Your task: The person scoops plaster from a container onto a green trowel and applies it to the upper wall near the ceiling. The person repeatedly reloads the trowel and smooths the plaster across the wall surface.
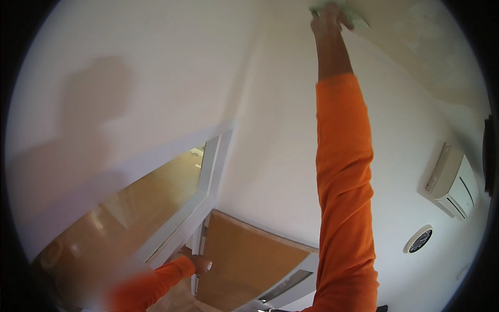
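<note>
My right arm, in an orange sleeve, stretches up to the top of the head view. High against the pale wall and ceiling surface, my right hand [328, 22] is closed on a flat, pale green spreader-like tool [357, 22]. Its exact kind is hard to make out. At the lower left another orange sleeve reaches inward, ending in my left hand [200, 264]. Those fingers are curled, with a small white spot [209, 265] at their tip; what it is cannot be told.
Patchy marks cover the surface [436, 39] at upper right. An air conditioner [457, 184] and a round clock [419, 239] hang on the right wall. A white-framed window [156, 182] lies left, above a brown panel [244, 260]. A head-and-shoulder shadow falls on the left wall.
</note>
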`<state>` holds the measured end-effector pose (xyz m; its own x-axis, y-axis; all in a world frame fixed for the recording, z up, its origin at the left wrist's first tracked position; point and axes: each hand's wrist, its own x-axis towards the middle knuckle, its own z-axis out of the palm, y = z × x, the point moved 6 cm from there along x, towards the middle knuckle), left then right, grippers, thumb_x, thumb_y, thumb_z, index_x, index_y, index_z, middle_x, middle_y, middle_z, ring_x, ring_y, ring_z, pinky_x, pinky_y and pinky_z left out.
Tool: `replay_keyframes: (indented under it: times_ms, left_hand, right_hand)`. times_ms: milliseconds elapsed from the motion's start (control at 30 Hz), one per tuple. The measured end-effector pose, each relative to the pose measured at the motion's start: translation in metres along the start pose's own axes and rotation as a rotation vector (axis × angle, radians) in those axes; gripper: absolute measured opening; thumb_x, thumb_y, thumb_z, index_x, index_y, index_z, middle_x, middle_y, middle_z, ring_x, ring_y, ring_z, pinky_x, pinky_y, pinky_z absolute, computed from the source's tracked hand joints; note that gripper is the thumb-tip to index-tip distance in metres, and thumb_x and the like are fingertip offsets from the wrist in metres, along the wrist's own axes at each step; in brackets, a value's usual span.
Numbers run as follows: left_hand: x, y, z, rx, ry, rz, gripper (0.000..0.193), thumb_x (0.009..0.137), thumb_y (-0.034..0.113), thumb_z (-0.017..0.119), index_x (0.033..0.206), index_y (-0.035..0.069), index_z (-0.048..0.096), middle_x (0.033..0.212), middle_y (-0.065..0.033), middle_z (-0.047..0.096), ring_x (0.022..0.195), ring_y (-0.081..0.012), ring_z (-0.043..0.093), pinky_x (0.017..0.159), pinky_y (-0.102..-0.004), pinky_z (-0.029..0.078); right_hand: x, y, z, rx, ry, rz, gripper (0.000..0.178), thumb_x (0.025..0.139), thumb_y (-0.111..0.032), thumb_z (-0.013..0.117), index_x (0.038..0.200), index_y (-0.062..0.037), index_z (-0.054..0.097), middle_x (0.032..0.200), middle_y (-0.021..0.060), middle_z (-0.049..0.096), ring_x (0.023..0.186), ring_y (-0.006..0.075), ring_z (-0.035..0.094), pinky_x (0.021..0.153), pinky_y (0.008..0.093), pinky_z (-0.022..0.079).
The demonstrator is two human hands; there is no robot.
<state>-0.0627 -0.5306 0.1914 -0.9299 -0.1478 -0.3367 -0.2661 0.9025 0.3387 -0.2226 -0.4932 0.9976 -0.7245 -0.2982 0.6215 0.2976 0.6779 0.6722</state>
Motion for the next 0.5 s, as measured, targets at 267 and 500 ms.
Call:
replay_keyframes:
  times_ms: [267, 500]
  left_hand:
    - [0.007, -0.016, 0.022, -0.124, -0.009, 0.012, 0.027, 0.088, 0.020, 0.054, 0.109, 0.007, 0.064, 0.108, -0.0198, 0.068, 0.103, -0.0376, 0.065, 0.089, -0.0472, 0.049]
    - [0.030, -0.026, 0.029, -0.101, 0.010, -0.016, 0.024, 0.087, 0.019, 0.055, 0.107, 0.007, 0.064, 0.106, -0.0184, 0.069, 0.103, -0.0359, 0.065, 0.088, -0.0467, 0.049]
  right_hand:
    - [-0.012, -0.056, -0.012, 2.652, 0.761, 0.189, 0.043, 0.093, -0.015, 0.060, 0.132, -0.0018, 0.049, 0.128, 0.0186, 0.052, 0.128, 0.0340, 0.047, 0.110, 0.0528, 0.042]
    - [0.035, -0.057, 0.058, 3.798, 0.392, -0.423, 0.053, 0.095, -0.028, 0.059, 0.141, -0.0113, 0.036, 0.143, 0.0105, 0.041, 0.132, 0.0304, 0.042, 0.106, 0.0515, 0.044]
